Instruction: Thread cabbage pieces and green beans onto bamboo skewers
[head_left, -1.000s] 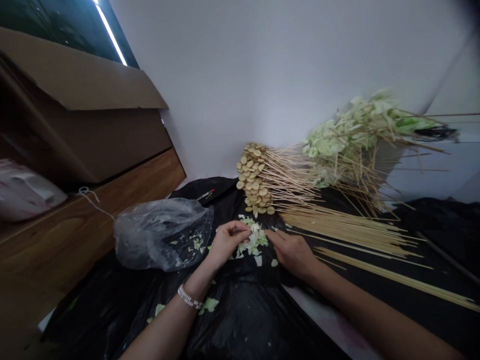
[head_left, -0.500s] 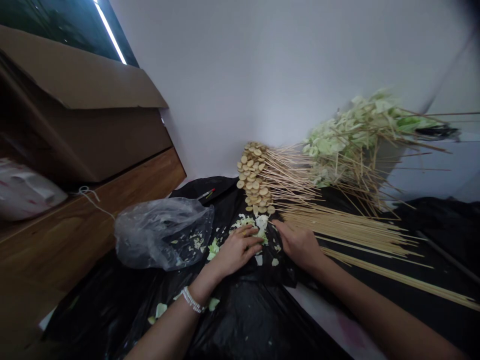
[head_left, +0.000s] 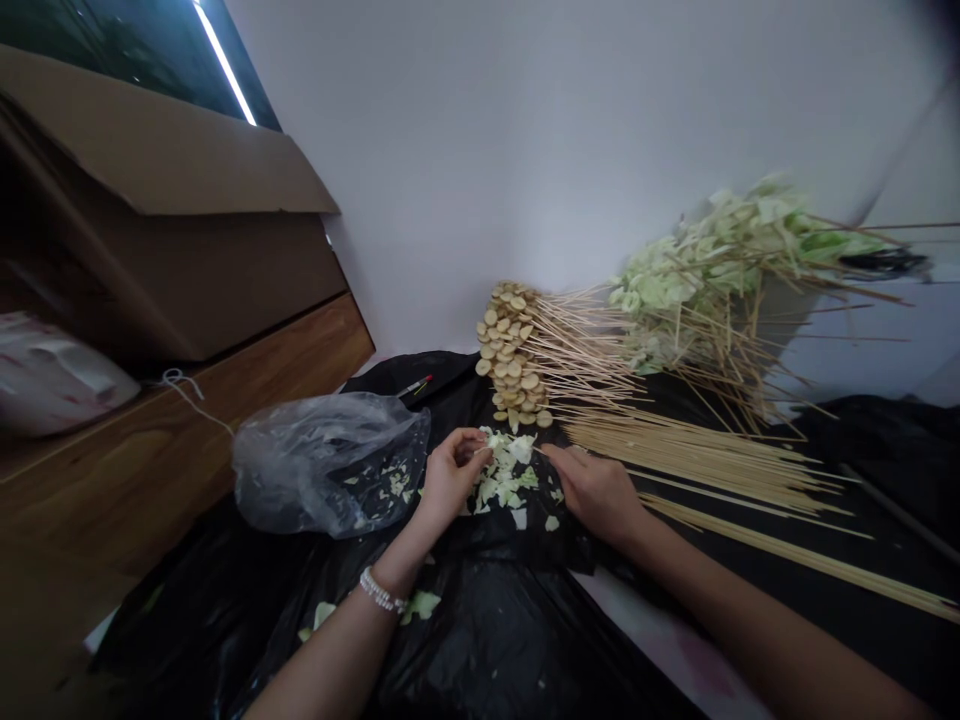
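My left hand [head_left: 450,475] is pinched at the left edge of a loose pile of chopped pale green cabbage [head_left: 504,475], with a small pale piece between its fingers. My right hand [head_left: 596,490] rests just right of the pile, holding a thin bamboo skewer [head_left: 517,449] that points left towards my left fingertips. Behind the pile leans a stack of skewers threaded with round beige slices [head_left: 510,350]. A loose bundle of bare bamboo skewers [head_left: 697,460] lies to the right of my right hand.
A heap of skewers loaded with cabbage [head_left: 712,270] stands at the back right. A clear plastic bag [head_left: 326,465] with scraps lies left of my left hand on a black plastic sheet [head_left: 487,640]. A cardboard box [head_left: 165,210] sits on a wooden surface [head_left: 150,430].
My left hand has drawn back left off the cabbage pile and closed into a pinch. My right hand has shifted slightly left, and more of the pile shows.
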